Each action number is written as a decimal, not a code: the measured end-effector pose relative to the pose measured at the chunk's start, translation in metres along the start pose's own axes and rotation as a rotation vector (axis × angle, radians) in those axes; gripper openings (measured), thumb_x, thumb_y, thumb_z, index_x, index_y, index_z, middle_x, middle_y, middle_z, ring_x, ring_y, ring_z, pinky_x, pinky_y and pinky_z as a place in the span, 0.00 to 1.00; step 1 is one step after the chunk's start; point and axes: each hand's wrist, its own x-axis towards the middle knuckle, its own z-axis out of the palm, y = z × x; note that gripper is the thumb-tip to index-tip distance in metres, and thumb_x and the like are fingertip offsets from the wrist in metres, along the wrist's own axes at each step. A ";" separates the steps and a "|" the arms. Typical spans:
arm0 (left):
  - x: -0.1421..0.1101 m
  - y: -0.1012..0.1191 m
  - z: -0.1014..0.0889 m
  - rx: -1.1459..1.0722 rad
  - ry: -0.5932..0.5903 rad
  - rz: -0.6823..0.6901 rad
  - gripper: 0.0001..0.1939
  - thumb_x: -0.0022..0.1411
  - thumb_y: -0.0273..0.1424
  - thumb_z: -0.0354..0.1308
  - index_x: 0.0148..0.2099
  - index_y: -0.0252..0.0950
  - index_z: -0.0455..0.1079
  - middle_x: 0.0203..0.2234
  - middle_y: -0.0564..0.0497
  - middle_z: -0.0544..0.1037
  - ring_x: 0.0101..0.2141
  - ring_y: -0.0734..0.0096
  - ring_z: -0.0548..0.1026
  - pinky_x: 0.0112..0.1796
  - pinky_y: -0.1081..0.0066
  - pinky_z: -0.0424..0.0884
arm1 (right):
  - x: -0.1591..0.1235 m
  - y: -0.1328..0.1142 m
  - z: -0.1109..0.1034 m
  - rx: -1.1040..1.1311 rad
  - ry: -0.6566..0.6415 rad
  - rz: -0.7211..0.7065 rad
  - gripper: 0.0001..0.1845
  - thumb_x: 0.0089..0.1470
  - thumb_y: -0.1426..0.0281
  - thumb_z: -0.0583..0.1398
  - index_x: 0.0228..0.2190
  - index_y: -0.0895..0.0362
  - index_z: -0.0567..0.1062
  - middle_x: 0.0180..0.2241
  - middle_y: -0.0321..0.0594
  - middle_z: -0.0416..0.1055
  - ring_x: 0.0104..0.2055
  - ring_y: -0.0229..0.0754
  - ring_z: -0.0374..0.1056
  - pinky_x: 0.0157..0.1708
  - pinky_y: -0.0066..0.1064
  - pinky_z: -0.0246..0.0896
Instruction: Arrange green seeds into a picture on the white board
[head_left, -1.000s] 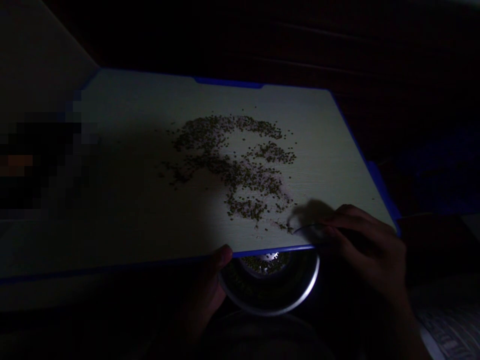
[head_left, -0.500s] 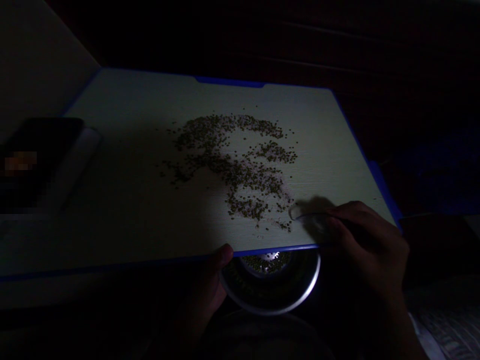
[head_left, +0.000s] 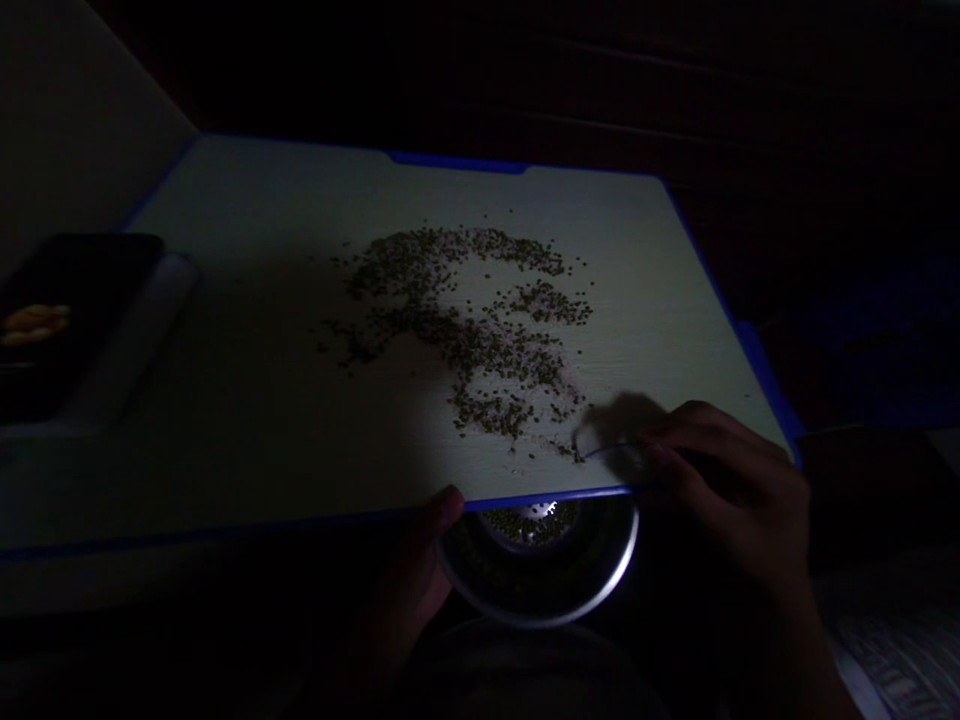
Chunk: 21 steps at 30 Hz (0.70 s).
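The scene is dim. Several small green beans [head_left: 480,330] lie scattered on a pale board with a blue rim [head_left: 247,400]. My right hand [head_left: 731,490] is closed on a spoon [head_left: 611,447], whose tip rests on the board beside the nearest beans. Below the board's front edge my left hand [head_left: 420,570] grips the rim of a steel bowl [head_left: 592,590] that has beans in its bottom. Most of the left hand is lost in shadow.
A dark tray [head_left: 82,320] with something yellowish in it sits at the left, partly over the board's left end. Striped cloth [head_left: 892,660] shows at the lower right. Everything beyond the board is dark.
The spoon tip lifted slightly up and right from the nearest beans, then came back down to them. The bowl and left hand stayed put.
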 end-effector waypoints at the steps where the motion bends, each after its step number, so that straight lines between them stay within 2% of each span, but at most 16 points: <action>1: 0.000 0.000 0.003 -0.004 0.040 0.032 0.37 0.65 0.38 0.68 0.73 0.47 0.66 0.59 0.51 0.83 0.68 0.49 0.69 0.71 0.52 0.58 | 0.000 0.000 0.000 0.007 -0.001 0.000 0.10 0.62 0.75 0.68 0.42 0.49 0.84 0.38 0.34 0.81 0.40 0.39 0.76 0.36 0.32 0.69; 4: 0.000 0.001 0.011 0.010 0.053 0.086 0.39 0.62 0.34 0.70 0.73 0.48 0.66 0.60 0.52 0.82 0.68 0.49 0.68 0.71 0.52 0.58 | -0.001 0.001 0.000 0.015 -0.006 -0.008 0.10 0.61 0.76 0.68 0.42 0.49 0.84 0.37 0.35 0.80 0.39 0.39 0.76 0.35 0.33 0.68; 8: -0.005 0.001 0.010 0.031 0.027 0.065 0.35 0.65 0.40 0.68 0.72 0.48 0.68 0.60 0.50 0.81 0.68 0.47 0.69 0.70 0.50 0.60 | 0.000 0.001 0.000 0.043 -0.025 -0.037 0.12 0.60 0.77 0.68 0.42 0.50 0.84 0.36 0.36 0.80 0.38 0.41 0.76 0.34 0.33 0.68; 12: -0.006 0.000 0.006 0.029 0.068 0.056 0.32 0.66 0.38 0.67 0.71 0.47 0.70 0.60 0.50 0.82 0.69 0.47 0.68 0.70 0.50 0.60 | 0.001 -0.001 -0.001 0.055 -0.043 -0.035 0.11 0.60 0.77 0.67 0.41 0.50 0.84 0.36 0.37 0.80 0.37 0.42 0.75 0.33 0.34 0.68; 17: -0.001 0.002 0.009 0.056 0.170 0.045 0.35 0.62 0.36 0.70 0.70 0.47 0.71 0.56 0.51 0.85 0.67 0.47 0.70 0.70 0.51 0.61 | 0.001 -0.001 -0.003 0.058 -0.062 -0.058 0.12 0.60 0.79 0.67 0.42 0.51 0.84 0.36 0.36 0.80 0.37 0.40 0.75 0.33 0.33 0.68; 21: -0.004 0.004 0.015 0.078 0.159 0.052 0.35 0.64 0.38 0.69 0.72 0.48 0.68 0.58 0.51 0.83 0.68 0.49 0.69 0.70 0.52 0.61 | 0.000 0.000 -0.003 0.053 -0.034 -0.051 0.11 0.60 0.78 0.67 0.41 0.51 0.84 0.36 0.37 0.80 0.37 0.41 0.76 0.33 0.34 0.68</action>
